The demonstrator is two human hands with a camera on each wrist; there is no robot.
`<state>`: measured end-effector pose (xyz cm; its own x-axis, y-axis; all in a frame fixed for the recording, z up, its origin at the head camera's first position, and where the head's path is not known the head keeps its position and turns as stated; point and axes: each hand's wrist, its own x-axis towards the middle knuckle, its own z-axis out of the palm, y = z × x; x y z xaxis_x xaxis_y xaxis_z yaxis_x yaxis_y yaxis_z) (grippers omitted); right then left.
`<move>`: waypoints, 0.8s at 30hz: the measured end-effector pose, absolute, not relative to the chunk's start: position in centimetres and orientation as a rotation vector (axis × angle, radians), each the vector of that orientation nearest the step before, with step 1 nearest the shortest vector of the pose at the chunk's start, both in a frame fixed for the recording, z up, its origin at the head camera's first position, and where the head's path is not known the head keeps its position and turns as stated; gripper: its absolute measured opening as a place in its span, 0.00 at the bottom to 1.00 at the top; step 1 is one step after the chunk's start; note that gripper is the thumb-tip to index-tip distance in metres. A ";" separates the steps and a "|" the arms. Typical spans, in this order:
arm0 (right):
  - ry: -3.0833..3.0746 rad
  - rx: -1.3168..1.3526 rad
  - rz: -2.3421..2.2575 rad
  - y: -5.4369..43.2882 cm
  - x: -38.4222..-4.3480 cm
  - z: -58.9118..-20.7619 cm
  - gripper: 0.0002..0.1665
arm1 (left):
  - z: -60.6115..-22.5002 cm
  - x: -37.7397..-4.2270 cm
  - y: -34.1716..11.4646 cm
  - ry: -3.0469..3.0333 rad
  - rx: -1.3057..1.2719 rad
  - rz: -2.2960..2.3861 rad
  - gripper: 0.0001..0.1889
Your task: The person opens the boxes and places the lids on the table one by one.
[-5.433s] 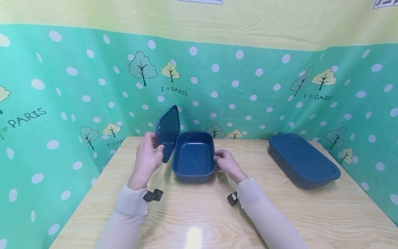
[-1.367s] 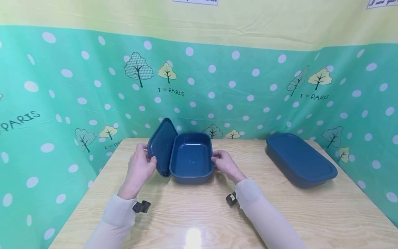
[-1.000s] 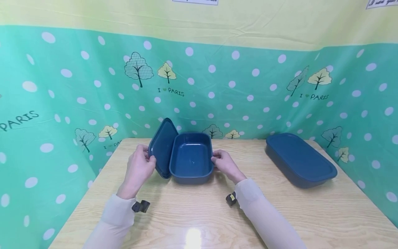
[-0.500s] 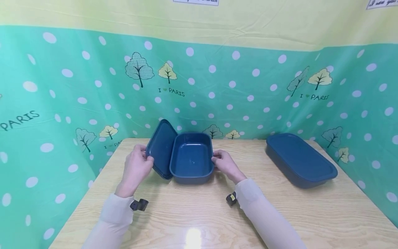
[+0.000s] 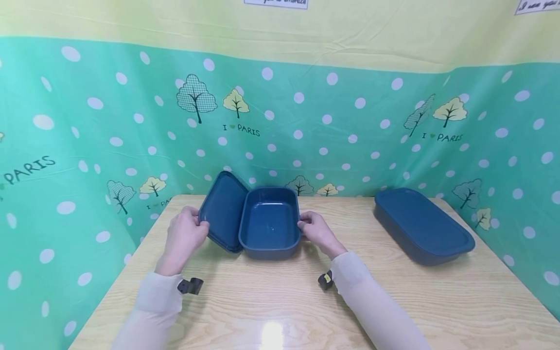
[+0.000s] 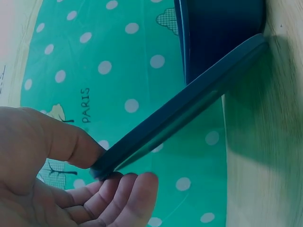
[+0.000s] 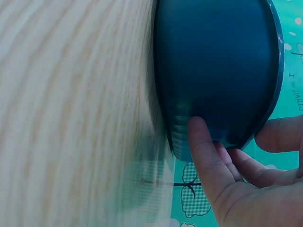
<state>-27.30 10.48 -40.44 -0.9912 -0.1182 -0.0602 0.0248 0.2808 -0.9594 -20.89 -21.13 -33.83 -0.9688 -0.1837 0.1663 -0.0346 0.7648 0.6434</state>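
Note:
An uncovered navy-blue food container (image 5: 269,253) stands on the table, its inside bare. Leaning out to the left of it is a matching lid (image 5: 224,209), tilted, its lower edge down beside the container's left wall. My left hand (image 5: 184,238) pinches the lid's outer edge, thumb on the upper face and fingers below, as the left wrist view shows. On the opposite side my right hand (image 5: 321,233) holds the container's right wall. In the right wrist view its thumb is at the rim and its fingers (image 7: 203,151) lie against the outer wall.
A second, longer navy container (image 5: 422,221) with its lid on stands at the back right of the wooden table (image 5: 245,311). A green polka-dot curtain (image 5: 328,146) hangs close behind the table's back edge and along both sides.
The lid has swung from nearly upright down to the left, and my left hand has moved left and lower with it. My right hand and the container hold their place.

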 end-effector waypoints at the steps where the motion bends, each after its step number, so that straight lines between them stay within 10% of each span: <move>1: 2.416 -0.092 -1.812 10.5 -27.3 -40.4 0.17 | -33.8 -20.9 -21.2 -2.746 0.178 -0.990 0.21; 24: 2.404 -0.089 -1.805 10.6 -27.2 -40.2 0.20 | -34.3 -21.2 -22.8 -2.822 0.209 -0.894 0.21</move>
